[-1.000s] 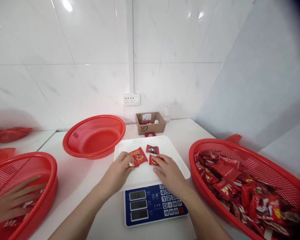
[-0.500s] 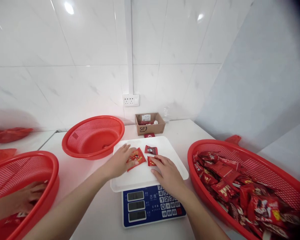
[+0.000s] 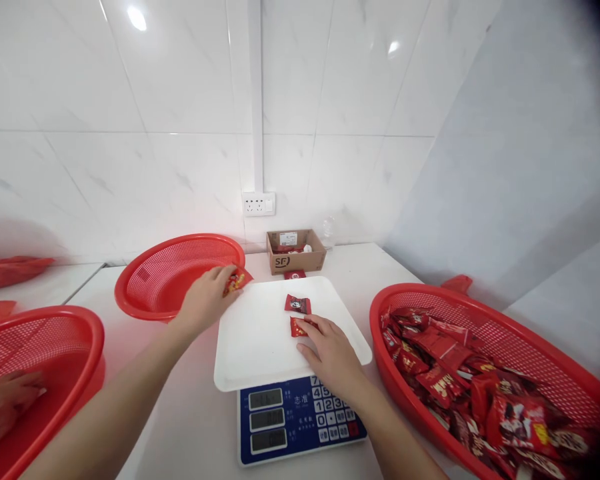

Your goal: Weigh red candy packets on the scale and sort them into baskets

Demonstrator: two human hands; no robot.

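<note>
My left hand [image 3: 207, 293] pinches a larger red snack packet [image 3: 237, 280] with yellow print, held up by the right rim of the far red basket [image 3: 180, 241]. On the white tray [image 3: 250, 360] of a blue digital scale [image 3: 300, 420], my right hand [image 3: 333, 350] rests its fingertips on a small red packet [image 3: 297, 327]. Its thumb is spread away from the fingers, and they partly cover that packet. Just behind it lies a small dark-red packet [image 3: 298, 305], untouched.
A red basket [image 3: 380, 300] heaped with red packets stands at the right. A small cardboard box [image 3: 300, 260] sits by the wall, another red packet [image 3: 295, 275] in front of it. At the left, another person's hand [image 3: 10, 400] is inside a red basket [image 3: 80, 313].
My left hand has lifted the larger packet off the tray and carried it left to the far basket's rim. My right hand stays on the small packet. The other person's hand moved left.
</note>
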